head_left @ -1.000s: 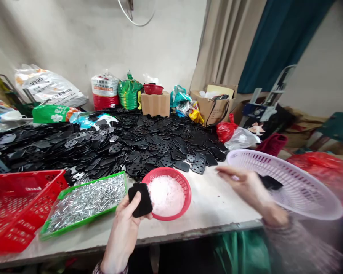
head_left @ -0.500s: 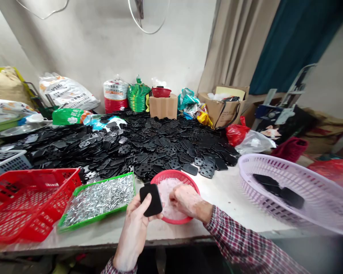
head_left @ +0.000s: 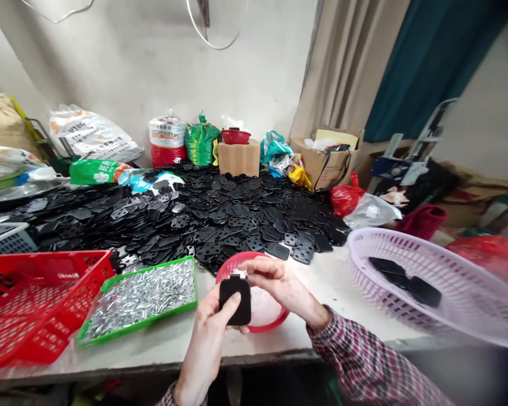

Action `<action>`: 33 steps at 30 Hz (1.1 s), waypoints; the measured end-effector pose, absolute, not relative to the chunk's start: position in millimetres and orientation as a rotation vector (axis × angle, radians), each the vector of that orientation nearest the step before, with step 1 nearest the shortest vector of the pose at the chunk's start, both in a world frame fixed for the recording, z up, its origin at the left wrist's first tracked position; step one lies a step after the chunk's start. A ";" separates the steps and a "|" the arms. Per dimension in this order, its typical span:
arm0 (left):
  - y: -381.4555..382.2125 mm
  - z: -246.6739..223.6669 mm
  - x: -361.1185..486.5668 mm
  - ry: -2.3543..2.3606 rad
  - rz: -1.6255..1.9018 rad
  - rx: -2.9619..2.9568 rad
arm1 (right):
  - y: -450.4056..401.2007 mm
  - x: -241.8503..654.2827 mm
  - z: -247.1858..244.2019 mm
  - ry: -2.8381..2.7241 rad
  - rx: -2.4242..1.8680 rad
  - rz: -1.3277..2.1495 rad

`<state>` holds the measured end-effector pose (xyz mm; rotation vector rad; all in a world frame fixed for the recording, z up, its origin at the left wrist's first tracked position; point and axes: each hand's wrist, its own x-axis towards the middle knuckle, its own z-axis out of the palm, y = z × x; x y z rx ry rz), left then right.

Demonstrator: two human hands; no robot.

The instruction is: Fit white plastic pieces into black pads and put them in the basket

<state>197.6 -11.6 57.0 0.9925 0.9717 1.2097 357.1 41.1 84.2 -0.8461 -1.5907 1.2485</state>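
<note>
Left fingers [head_left: 209, 321] around black plate [head_left: 235, 300], right hand [head_left: 277, 285] at its top

- black rounded-square plate [head_left: 235, 301]: matt, upright, a small tab on its top edge, gripped against the left hand [head_left: 205, 344]
- right hand [head_left: 279, 287]: curled, fingers [head_left: 248, 268] reaching to the plate's top edge
- round red basket [head_left: 232, 266]: directly behind the plate, holding white contents [head_left: 263, 304]

Red-and-maroon check on the shirt sleeve [head_left: 359, 361], matte black on the rounded plate [head_left: 235, 300], red on the round basket [head_left: 232, 266], lilac on the oval basket [head_left: 355, 248], bright green on the tray [head_left: 152, 314].
</note>
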 end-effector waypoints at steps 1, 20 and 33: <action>-11.5 57.2 197.8 0.977 1.201 1.015 | 40.3 357.2 84.8 -1.593 -0.857 1.222; -14.0 60.6 193.2 0.948 1.164 1.005 | 34.4 358.0 98.5 -1.749 -0.979 1.014; -20.7 63.8 190.1 0.756 0.924 0.936 | 34.4 371.2 107.7 -1.767 -0.721 1.567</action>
